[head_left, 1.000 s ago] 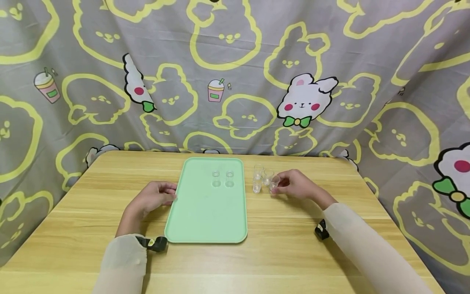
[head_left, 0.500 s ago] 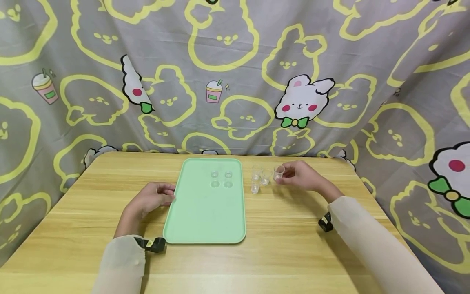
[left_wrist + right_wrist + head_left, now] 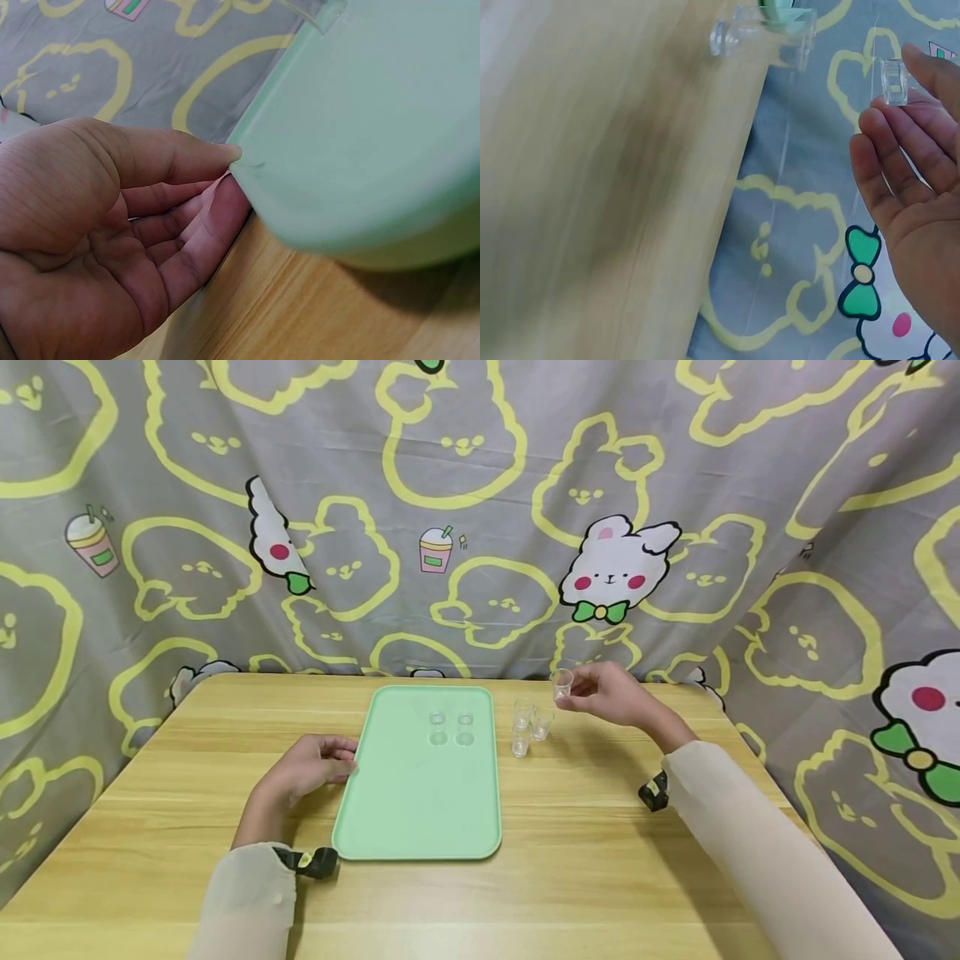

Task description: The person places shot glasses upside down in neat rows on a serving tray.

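Observation:
My left hand (image 3: 307,768) pinches the left rim of a light green tray (image 3: 416,802); the left wrist view has the thumb (image 3: 202,159) on top of the rim and the fingers below it. Between the thumb and fingers of my right hand (image 3: 611,695) is a small clear shot glass (image 3: 562,685), mouth up, near the table's far edge. In the right wrist view the held glass (image 3: 895,82) shows in part. Two clear shot glasses (image 3: 437,729) stand mouth down, side by side, toward the tray's far right.
Three more clear shot glasses (image 3: 542,725) stand close together on the wooden table (image 3: 585,877), just right of the tray. A grey curtain (image 3: 480,602) with yellow cartoon outlines hangs behind the table and along its right side.
My right hand has drawn the shot glass away from the group beside the tray, first rightward, then up and toward the far edge. The left hand stays at the tray's rim.

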Demonstrator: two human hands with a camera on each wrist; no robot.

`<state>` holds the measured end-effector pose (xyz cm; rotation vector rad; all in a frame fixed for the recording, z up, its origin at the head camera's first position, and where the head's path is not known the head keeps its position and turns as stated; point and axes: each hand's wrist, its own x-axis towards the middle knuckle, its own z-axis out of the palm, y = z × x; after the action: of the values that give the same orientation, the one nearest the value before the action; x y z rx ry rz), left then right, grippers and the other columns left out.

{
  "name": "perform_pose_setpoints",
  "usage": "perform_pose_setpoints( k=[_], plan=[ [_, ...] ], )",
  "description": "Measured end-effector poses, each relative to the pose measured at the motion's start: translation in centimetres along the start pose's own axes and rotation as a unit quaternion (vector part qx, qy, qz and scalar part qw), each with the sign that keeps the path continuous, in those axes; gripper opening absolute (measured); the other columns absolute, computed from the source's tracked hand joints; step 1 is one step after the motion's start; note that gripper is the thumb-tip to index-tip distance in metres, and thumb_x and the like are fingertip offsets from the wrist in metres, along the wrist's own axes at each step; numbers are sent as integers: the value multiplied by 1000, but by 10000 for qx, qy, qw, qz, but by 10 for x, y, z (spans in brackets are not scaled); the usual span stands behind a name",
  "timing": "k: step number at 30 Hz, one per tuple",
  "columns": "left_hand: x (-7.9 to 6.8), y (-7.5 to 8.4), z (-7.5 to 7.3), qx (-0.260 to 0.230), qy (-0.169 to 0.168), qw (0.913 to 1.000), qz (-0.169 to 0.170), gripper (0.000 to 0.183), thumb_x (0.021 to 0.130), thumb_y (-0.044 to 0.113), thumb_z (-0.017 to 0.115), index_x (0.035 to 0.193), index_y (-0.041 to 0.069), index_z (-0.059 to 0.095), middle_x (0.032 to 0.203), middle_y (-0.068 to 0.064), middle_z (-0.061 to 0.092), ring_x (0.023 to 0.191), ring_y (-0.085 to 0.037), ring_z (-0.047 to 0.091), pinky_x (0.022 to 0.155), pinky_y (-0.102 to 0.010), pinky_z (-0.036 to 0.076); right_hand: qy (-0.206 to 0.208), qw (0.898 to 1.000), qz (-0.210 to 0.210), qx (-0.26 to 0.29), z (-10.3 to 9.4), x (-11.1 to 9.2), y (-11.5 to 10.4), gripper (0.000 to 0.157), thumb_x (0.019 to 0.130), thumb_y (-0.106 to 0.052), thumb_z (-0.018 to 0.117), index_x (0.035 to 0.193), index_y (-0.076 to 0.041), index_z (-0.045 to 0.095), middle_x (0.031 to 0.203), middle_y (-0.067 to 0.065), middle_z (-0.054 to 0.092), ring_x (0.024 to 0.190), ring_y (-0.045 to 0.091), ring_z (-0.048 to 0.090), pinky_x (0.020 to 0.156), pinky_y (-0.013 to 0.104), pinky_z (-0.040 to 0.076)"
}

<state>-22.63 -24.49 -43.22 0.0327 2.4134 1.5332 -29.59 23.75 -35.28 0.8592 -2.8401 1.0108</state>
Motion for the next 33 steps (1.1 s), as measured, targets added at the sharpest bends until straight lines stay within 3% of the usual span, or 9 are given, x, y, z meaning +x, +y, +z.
perform_pose_setpoints(
  k=[7,23,33],
  plan=[
    [1,0,0,-20,-8,10000,-6,39,99,3,64,135,-9,55,113,-15,60,101,-23,60,85,-33,60,67,9998,-98,-162,4,15,-14,15,91,-29,81,94,-15,75,88,-3,73,81,14,70,72,35,59],
    [-3,-1,1,-28,-25,10000,33,41,99,3,65,136,-11,54,113,-16,60,101,-23,60,84,-35,60,71,9983,-335,468,35,49,-48,18,92,-28,79,99,-13,74,93,1,73,86,16,71,79,36,60],
    [0,-1,0,-55,-10,10000,-17,39,99,3,65,134,-10,56,113,-15,60,100,-22,60,84,-34,60,242,9966,-557,557,56,70,-71,32,92,-24,80,118,-6,75,103,6,75,92,17,72,84,31,60]
  ],
)
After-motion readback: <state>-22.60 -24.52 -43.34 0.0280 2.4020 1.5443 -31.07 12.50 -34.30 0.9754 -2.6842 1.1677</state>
